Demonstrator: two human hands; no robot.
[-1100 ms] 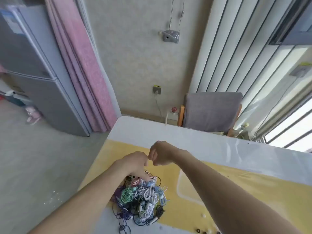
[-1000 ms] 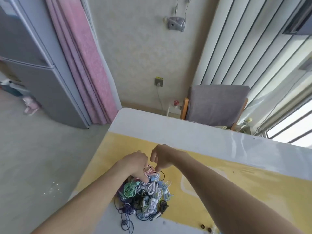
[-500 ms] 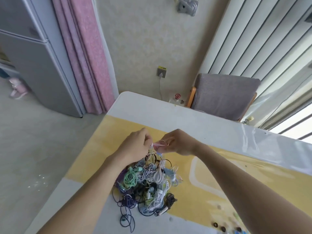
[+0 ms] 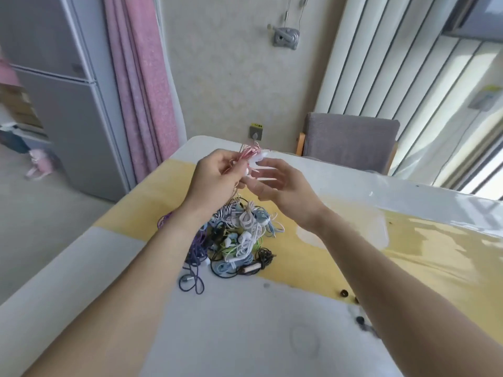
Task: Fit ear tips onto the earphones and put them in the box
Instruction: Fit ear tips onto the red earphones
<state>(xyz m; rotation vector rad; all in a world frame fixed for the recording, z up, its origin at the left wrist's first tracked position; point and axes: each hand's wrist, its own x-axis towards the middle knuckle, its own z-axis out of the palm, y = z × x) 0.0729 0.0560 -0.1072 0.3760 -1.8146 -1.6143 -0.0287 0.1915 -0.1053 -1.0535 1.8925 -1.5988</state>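
Your left hand [image 4: 215,175] pinches the pink earphones [image 4: 249,155] above the table's [image 4: 245,336] far edge | right hand [image 4: 280,183] loose-fingered beside them | cord looks light, limp, tangle-prone: grip the rigid bud | ear tips [image 4: 345,293] lie at the near-right edge.

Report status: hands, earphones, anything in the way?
Left hand pinches pink earphones above the pile; right hand open beside them. Ear tips loose on table. No box in view.
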